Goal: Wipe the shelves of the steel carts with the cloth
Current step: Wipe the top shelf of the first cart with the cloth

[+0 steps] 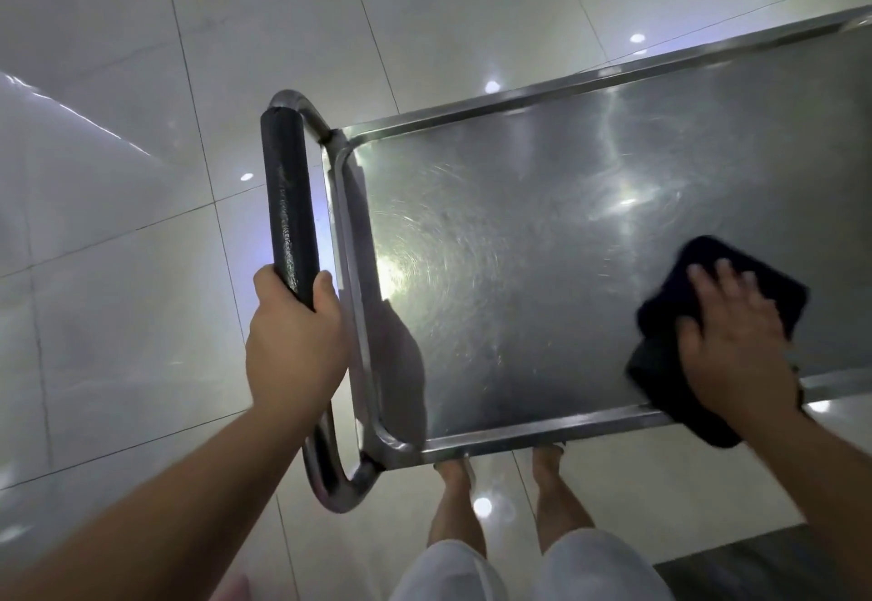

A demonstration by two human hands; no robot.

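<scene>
Now, cloth (698,312) under right hand (736,341), left hand (295,341) gripping handle (288,204)

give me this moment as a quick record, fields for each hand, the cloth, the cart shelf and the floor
left hand: left hand grips the black handle of the cart near its lower end
right hand: right hand presses flat on the cloth, fingers spread
cloth: dark cloth on the top shelf, one part hanging over the near rim
shelf: steel top shelf, swirl marks and glare
floor: glossy pale tiles
</scene>
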